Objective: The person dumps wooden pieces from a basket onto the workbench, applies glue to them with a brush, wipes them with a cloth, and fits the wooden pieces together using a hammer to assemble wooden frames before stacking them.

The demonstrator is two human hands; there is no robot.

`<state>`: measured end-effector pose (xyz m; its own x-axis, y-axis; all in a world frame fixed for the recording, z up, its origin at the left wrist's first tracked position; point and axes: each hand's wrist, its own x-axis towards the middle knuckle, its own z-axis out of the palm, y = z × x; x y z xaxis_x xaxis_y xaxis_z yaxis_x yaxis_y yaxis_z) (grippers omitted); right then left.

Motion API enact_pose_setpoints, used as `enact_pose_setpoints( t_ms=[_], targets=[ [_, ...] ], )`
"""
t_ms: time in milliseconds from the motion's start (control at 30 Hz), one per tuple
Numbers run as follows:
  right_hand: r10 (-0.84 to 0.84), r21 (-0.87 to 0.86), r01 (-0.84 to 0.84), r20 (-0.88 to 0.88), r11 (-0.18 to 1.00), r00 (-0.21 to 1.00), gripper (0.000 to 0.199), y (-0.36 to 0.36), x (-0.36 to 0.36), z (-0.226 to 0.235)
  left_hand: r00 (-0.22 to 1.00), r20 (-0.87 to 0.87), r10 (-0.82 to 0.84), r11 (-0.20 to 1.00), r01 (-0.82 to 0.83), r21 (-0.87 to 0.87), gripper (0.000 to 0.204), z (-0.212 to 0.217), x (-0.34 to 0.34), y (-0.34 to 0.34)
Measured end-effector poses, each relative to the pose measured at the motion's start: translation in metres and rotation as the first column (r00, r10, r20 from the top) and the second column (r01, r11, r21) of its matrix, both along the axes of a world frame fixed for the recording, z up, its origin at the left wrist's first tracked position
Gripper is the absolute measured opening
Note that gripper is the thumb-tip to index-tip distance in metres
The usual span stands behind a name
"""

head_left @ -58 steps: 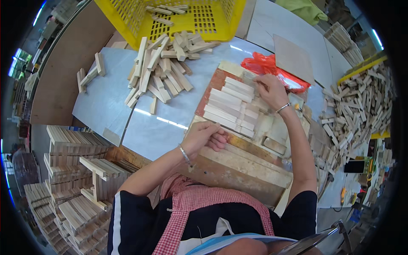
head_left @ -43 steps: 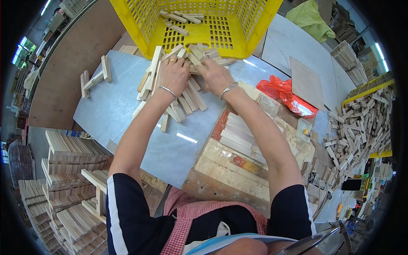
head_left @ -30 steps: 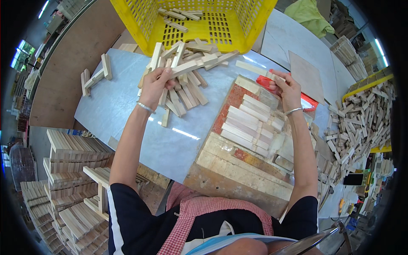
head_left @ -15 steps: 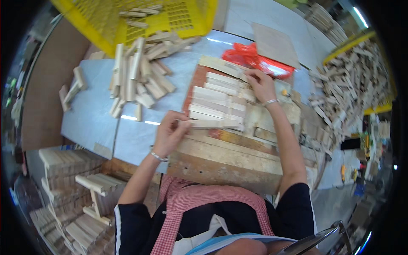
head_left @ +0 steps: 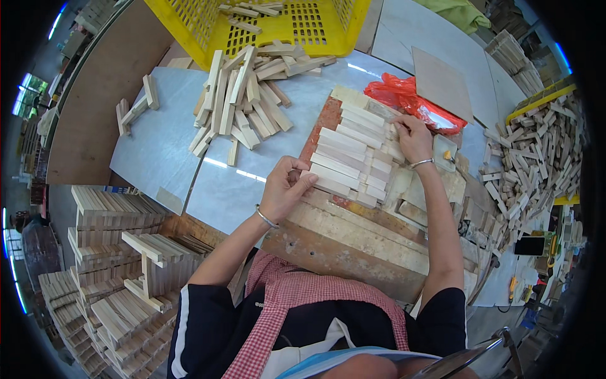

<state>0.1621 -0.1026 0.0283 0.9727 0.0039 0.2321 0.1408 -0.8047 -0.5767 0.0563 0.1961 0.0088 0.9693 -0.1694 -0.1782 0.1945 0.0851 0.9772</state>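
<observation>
Several pale wooden strips [head_left: 341, 156] lie side by side in a row on a worn board with a reddish strip [head_left: 323, 124] along its left edge. My left hand [head_left: 285, 189] is closed at the near left corner of the row, thumb and fingers pinching the left end of the nearest wooden strip [head_left: 329, 184]. At the far right of the row is my right hand [head_left: 413, 139], its fingers curled together beside the strip ends. What its fingertips hold, if anything, is hidden. Shorter wood pieces [head_left: 377, 170] line the right ends of the strips.
A loose heap of wooden strips [head_left: 243, 104] lies left of the board, before a yellow crate [head_left: 344, 38]. Red plastic [head_left: 398, 95] and a flat panel [head_left: 442, 82] sit beyond. Stacked strips [head_left: 113, 252] stand lower left; another crate [head_left: 543, 101] heaped with blocks is right.
The strip in my left hand has come down against the near side of the row. My right hand stays by the far right end. The whole view has shifted.
</observation>
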Motion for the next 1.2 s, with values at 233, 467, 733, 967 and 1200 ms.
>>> enact_pose_setpoints(
  t_ms=[233, 467, 733, 967, 1200],
  targets=[
    [0.051, -0.064, -0.045, 0.082, 0.997, 0.995, 0.013, 0.011, 0.008, 0.000, 0.913, 0.406, 0.038, 0.891, -0.215, 0.401, 0.028, 0.009, -0.002, -0.009],
    [0.039, 0.149, -0.086, 0.290, 0.985, 0.956, 0.016, 0.021, -0.015, -0.007, 0.692, 0.694, -0.201, 0.747, -0.350, 0.565, 0.034, 0.013, -0.009, -0.017],
    [0.110, 0.068, -0.135, 0.286, 0.989, 0.952, 0.017, 0.024, -0.009, -0.011, 0.519, 0.709, -0.479, 0.522, -0.481, 0.705, 0.040, 0.010, -0.002, -0.014],
    [0.099, 0.189, -0.130, 0.164, 0.973, 0.981, 0.019, 0.029, 0.001, -0.004, 0.405, 0.705, -0.582, 0.526, -0.474, 0.706, 0.029, 0.019, 0.007, -0.013],
    [0.104, 0.133, -0.117, 0.097, 0.984, 0.990, 0.020, 0.024, 0.006, -0.006, 0.155, 0.582, -0.798, 0.449, -0.491, 0.747, 0.018, 0.027, 0.019, -0.010]
  ],
)
